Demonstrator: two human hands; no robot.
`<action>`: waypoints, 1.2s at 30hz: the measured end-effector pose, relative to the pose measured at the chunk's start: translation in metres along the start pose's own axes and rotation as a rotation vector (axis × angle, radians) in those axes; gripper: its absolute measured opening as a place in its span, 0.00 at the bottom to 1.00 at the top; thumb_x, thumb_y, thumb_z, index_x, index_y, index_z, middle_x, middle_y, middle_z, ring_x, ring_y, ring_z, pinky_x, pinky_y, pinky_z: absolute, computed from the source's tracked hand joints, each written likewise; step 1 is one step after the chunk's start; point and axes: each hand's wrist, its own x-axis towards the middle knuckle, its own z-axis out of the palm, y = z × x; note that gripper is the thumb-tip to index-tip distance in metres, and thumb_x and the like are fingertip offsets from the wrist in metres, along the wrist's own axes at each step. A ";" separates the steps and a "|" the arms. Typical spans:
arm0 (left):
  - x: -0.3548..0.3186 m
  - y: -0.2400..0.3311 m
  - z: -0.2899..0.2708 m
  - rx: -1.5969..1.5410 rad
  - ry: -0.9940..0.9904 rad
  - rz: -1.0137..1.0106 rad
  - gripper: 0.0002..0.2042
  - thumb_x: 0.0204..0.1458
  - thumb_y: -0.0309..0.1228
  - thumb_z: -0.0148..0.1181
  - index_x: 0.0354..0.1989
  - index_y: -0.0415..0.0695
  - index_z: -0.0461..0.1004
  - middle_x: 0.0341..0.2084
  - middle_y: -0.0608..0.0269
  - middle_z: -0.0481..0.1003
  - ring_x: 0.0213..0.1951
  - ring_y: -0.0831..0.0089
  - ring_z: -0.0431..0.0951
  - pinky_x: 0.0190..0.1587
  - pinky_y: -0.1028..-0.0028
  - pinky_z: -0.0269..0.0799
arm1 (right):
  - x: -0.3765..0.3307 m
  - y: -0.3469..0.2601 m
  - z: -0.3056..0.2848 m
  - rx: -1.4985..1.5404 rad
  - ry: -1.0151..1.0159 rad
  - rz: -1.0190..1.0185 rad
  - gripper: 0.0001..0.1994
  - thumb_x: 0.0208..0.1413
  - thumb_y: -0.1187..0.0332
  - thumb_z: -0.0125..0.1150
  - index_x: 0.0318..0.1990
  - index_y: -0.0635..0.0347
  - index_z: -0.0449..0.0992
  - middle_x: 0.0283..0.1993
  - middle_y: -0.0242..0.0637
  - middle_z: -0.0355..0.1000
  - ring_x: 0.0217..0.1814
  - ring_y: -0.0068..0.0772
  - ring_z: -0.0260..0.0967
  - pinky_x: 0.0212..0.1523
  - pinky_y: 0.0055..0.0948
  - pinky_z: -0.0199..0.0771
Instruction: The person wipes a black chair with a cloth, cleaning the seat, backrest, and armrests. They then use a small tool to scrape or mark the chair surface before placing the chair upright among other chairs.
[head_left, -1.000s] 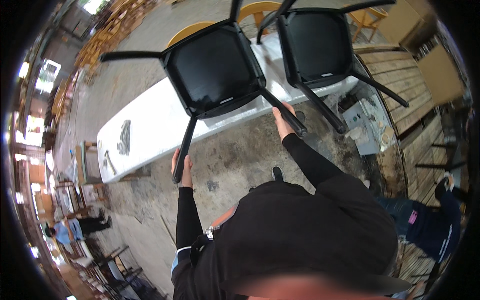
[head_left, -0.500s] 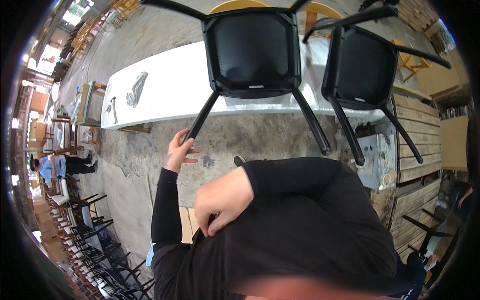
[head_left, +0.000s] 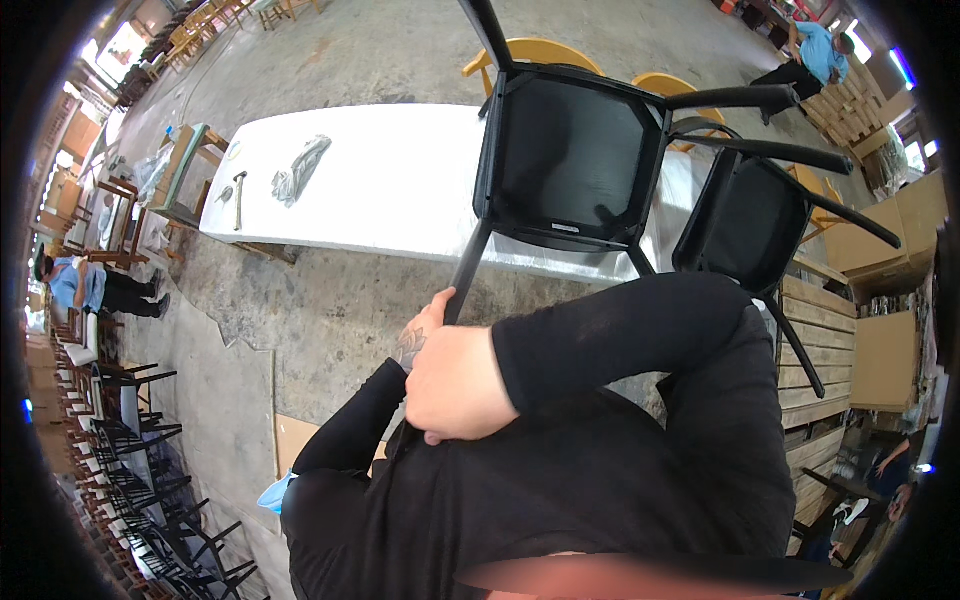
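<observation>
A black chair (head_left: 575, 155) lies upside down on the white-covered table (head_left: 375, 180), its seat underside up and its legs pointing outward. My left hand (head_left: 418, 330) is at the end of its near left leg (head_left: 468, 270), fingers against the wood. Most of that hand is hidden behind my right one. In front of my chest my right hand (head_left: 460, 385) is closed, with the black shirt (head_left: 520, 490) drawn up at its fingers; the fingertips are mostly hidden. A second upturned black chair (head_left: 745, 220) stands to the right.
On the table's left part lie a hammer (head_left: 239, 200) and a crumpled grey cloth (head_left: 300, 170). Wooden pallets (head_left: 815, 340) and cardboard boxes (head_left: 885, 360) are at the right. Many chairs (head_left: 130, 430) line the left. People stand at far left and far right.
The chairs appear further right in the picture as the view shifts. My left hand has come nearer my right hand, which now overlaps it. A person has come into view at far right.
</observation>
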 end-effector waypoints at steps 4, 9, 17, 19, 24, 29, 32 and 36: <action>-0.007 0.016 -0.009 0.104 -0.035 -0.077 0.30 0.51 0.31 0.61 0.64 0.59 0.61 0.53 0.55 0.72 0.55 0.55 0.73 0.57 0.60 0.67 | 0.040 -0.005 -0.019 -0.078 -0.125 -0.054 0.12 0.53 0.60 0.57 0.33 0.60 0.80 0.38 0.40 0.77 0.41 0.44 0.76 0.41 0.54 0.72; -0.010 0.031 -0.027 -0.185 -0.024 -0.353 0.30 0.52 0.36 0.59 0.65 0.51 0.61 0.52 0.50 0.73 0.55 0.56 0.73 0.57 0.64 0.67 | 0.060 -0.013 -0.037 -0.271 -0.360 -0.118 0.13 0.55 0.63 0.53 0.38 0.61 0.80 0.42 0.38 0.77 0.41 0.42 0.76 0.40 0.48 0.74; -0.014 0.008 -0.012 -0.353 -0.061 -0.128 0.30 0.52 0.36 0.59 0.65 0.51 0.60 0.52 0.48 0.73 0.55 0.55 0.73 0.57 0.65 0.67 | 0.069 0.021 -0.034 -0.045 -0.212 -0.664 0.06 0.49 0.68 0.61 0.33 0.57 0.81 0.33 0.43 0.77 0.39 0.48 0.76 0.36 0.46 0.74; -0.010 0.001 -0.005 -0.356 -0.060 -0.096 0.29 0.53 0.35 0.59 0.65 0.51 0.60 0.52 0.48 0.73 0.55 0.55 0.73 0.57 0.64 0.67 | 0.066 0.031 -0.034 -0.024 -0.127 -0.754 0.06 0.48 0.67 0.63 0.33 0.56 0.80 0.32 0.44 0.76 0.39 0.49 0.75 0.36 0.44 0.74; -0.002 -0.008 0.008 -0.362 -0.048 -0.034 0.29 0.53 0.35 0.58 0.65 0.52 0.60 0.52 0.47 0.73 0.55 0.53 0.73 0.57 0.64 0.68 | 0.030 0.057 -0.050 0.408 0.195 -1.096 0.09 0.56 0.64 0.61 0.35 0.60 0.79 0.40 0.39 0.76 0.41 0.42 0.76 0.41 0.35 0.77; 0.009 -0.005 0.010 -0.322 -0.002 -0.060 0.29 0.53 0.35 0.57 0.65 0.52 0.60 0.52 0.45 0.73 0.55 0.51 0.73 0.56 0.63 0.68 | -0.020 0.148 -0.054 1.343 0.489 -0.681 0.11 0.66 0.63 0.52 0.36 0.63 0.72 0.40 0.42 0.76 0.41 0.38 0.78 0.38 0.30 0.79; 0.014 -0.002 0.013 -0.358 0.072 -0.026 0.30 0.49 0.27 0.59 0.64 0.51 0.62 0.52 0.50 0.73 0.53 0.58 0.74 0.56 0.64 0.68 | -0.022 0.233 -0.029 1.680 0.892 -0.128 0.09 0.67 0.64 0.52 0.42 0.61 0.69 0.39 0.42 0.75 0.42 0.38 0.78 0.39 0.30 0.79; 0.017 0.003 0.012 -0.448 0.053 -0.331 0.29 0.45 0.28 0.63 0.60 0.53 0.68 0.49 0.54 0.75 0.53 0.60 0.75 0.57 0.65 0.68 | -0.040 0.330 0.014 1.692 1.221 0.167 0.09 0.66 0.65 0.52 0.44 0.62 0.70 0.40 0.39 0.74 0.47 0.41 0.78 0.41 0.29 0.81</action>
